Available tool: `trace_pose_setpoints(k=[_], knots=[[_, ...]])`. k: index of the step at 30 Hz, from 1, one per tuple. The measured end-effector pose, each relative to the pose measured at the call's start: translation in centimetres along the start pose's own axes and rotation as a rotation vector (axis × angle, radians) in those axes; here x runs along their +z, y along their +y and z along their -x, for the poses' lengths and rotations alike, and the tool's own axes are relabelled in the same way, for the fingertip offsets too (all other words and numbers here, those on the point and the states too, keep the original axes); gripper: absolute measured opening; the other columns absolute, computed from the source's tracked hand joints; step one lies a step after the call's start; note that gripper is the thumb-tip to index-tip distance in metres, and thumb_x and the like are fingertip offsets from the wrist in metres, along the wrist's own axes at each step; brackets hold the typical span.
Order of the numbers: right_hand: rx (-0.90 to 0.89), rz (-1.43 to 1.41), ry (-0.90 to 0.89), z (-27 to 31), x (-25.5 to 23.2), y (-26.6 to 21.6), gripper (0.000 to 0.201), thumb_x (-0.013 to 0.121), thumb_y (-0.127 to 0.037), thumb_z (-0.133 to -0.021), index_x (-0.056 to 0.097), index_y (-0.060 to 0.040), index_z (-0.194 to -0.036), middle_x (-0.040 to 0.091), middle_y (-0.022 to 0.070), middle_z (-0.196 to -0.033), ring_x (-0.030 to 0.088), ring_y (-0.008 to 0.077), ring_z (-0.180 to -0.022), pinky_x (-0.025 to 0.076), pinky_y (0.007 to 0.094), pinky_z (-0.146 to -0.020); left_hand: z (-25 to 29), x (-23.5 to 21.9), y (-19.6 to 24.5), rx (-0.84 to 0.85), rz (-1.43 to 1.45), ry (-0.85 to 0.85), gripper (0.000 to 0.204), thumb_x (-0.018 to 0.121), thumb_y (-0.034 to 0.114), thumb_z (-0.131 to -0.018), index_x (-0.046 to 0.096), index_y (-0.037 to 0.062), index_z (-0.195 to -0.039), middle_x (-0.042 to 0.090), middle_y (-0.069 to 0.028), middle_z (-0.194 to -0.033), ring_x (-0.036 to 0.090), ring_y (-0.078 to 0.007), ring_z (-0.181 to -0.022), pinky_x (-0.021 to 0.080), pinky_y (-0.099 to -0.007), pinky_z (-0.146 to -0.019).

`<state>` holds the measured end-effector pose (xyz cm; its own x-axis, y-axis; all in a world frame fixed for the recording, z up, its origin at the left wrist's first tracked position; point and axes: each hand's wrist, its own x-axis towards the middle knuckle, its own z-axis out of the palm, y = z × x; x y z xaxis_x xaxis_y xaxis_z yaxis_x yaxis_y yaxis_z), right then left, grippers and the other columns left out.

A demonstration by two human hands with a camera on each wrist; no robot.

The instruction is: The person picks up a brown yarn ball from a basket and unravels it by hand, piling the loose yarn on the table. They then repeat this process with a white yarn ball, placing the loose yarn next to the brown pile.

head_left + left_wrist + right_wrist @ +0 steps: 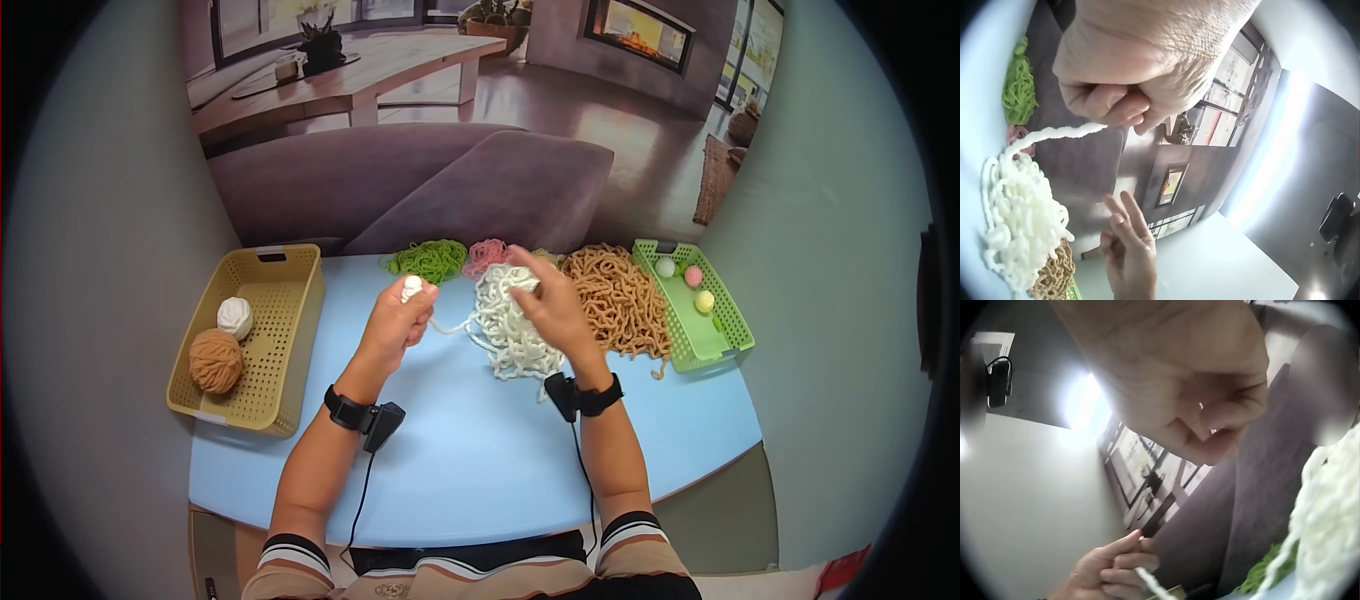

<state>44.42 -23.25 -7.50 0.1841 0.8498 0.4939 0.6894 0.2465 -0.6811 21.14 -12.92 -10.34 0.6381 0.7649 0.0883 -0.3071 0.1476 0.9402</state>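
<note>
My left hand (396, 318) grips a small white ball of yarn (411, 287), most of which is hidden inside the fingers. From that fist a white strand (1063, 133) runs to the loose heap of thick white yarn (512, 330) on the blue table (450, 450). Over the heap's right side is my right hand (556, 312), with its index finger stretched out and the others partly bent. No yarn shows between the right fingers, and the left wrist view has this hand (1130, 262) apart from the strand.
A tan basket (310, 330) at left holds a white and a brown yarn ball (216, 361). Brown yarn (615, 300) lies right of the white heap, beside a green basket (700, 355) with small balls. Green yarn (430, 260) and pink yarn (487, 255) lie at the back.
</note>
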Motion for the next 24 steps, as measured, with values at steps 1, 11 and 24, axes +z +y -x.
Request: trace_pose_setpoints(k=[1,11,24], knots=[[0.021,-0.085,-0.076,0.4,1.0,-1.1,0.053,0.068,-0.01,-0.09,0.055,-0.0054,-0.141,0.066,0.0149,-0.128,0.067,0.0177,-0.073,0.054,0.0328,-0.07,0.2,0.5,-0.2,-0.008,0.028,-0.041,0.017,0.066,0.025,-0.099,0.055,0.0124,-0.095,0.05,0.0043,-0.07,0.039,-0.0017,-0.05,0.029,-0.019,-0.041],[0.058,-0.266,-0.188,0.4,2.7,0.1,0.019,0.062,-0.015,-0.099,0.076,-0.002,-0.1,0.062,0.0009,-0.064,0.054,0.0082,-0.056,0.043,0.0261,-0.053,0.4,-0.4,0.6,0.028,0.334,-0.183,0.015,0.069,0.017,-0.094,0.054,0.0134,-0.097,0.051,0.0021,-0.074,0.046,-0.0044,-0.055,0.036,-0.0183,-0.045],[-0.018,0.044,0.537,-0.8,-1.1,3.4,0.015,0.064,-0.014,-0.097,0.072,-0.0009,-0.098,0.068,0.0084,-0.073,0.065,0.018,-0.065,0.049,0.0309,-0.061,-0.1,-1.5,0.2,0.099,0.234,-0.13,0.014,0.067,0.016,-0.093,0.053,0.0126,-0.096,0.054,-0.0011,-0.076,0.052,-0.01,-0.058,0.041,-0.0206,-0.049]])
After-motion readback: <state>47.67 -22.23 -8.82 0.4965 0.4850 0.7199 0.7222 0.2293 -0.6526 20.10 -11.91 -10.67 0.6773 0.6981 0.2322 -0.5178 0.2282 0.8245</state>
